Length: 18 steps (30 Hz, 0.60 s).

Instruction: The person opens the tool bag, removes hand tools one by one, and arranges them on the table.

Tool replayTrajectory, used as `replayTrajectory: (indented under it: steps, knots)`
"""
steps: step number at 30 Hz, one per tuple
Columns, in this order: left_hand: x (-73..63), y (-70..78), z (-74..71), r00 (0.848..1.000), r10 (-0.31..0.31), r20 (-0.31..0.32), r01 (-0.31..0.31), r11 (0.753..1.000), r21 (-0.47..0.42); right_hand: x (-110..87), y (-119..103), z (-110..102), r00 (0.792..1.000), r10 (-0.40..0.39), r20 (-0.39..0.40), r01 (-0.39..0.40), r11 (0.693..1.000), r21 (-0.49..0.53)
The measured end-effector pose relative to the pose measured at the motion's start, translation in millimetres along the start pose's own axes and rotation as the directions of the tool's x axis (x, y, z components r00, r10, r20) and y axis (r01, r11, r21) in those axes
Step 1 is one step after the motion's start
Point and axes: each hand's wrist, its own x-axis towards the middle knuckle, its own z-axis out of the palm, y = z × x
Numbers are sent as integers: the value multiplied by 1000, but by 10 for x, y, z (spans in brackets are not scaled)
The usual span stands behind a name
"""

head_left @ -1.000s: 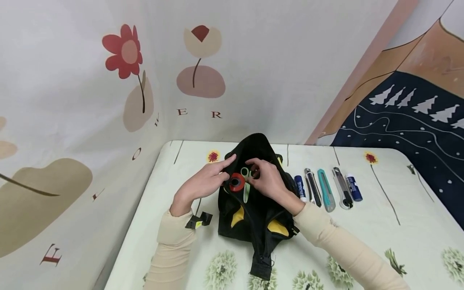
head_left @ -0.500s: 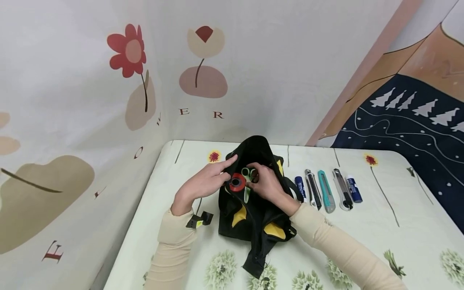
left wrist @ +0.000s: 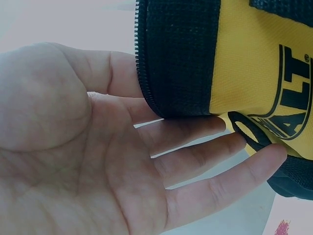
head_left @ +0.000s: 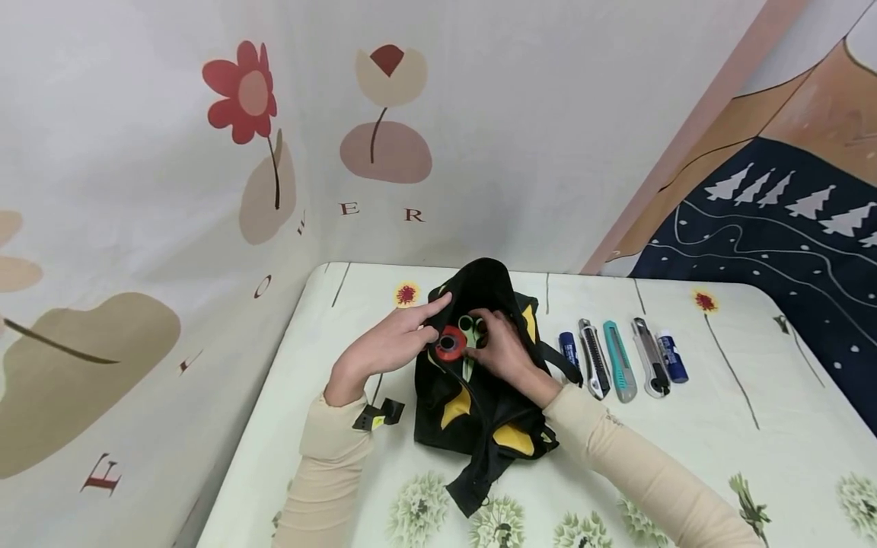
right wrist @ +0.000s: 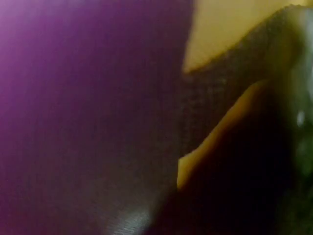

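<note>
In the head view, a black tool bag (head_left: 432, 418) with yellow patches stands with its mouth spread. My left hand (head_left: 384, 344) pinches the left edge of that mouth. In the left wrist view, the thumb runs behind the bag's zippered edge (left wrist: 143, 54), and the other fingers extend below the yellow panel (left wrist: 244, 54). My right hand (head_left: 503, 352) reaches into the bag, its fingers curled round the handles of green scissors (head_left: 469, 336). Against the scissors sits a red tape roll (head_left: 459, 352). The right wrist view is dark and blurred, and the bag's interior is mostly hidden.
Right of the bag lie a blue glue stick (head_left: 568, 347), a black-and-silver utility knife (head_left: 594, 359), a teal utility knife (head_left: 619, 359), a grey utility knife (head_left: 649, 356) and another glue stick (head_left: 674, 359). A black strap (head_left: 473, 483) trails toward the near side.
My right hand has sunk a little deeper into the bag with the scissors. The front strap has swung left, while my left hand keeps its hold on the bag's edge.
</note>
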Motion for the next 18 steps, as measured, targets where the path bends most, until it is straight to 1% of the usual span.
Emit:
replayTrajectory:
  steps: [8,13,18]
  knots:
    - [15,12,7,1000,14,6,-14,1000,1,15,62,60,999,-42,-1,42,999,-27]
    - [22,2,10,1000,15,6,-15,1000,2,18,86,79,999,-44,7,44,999,-23]
    - [25,-20,13,1000,9,3,-9,1000,2,21,91,94,999,-31,39,33,999,-38]
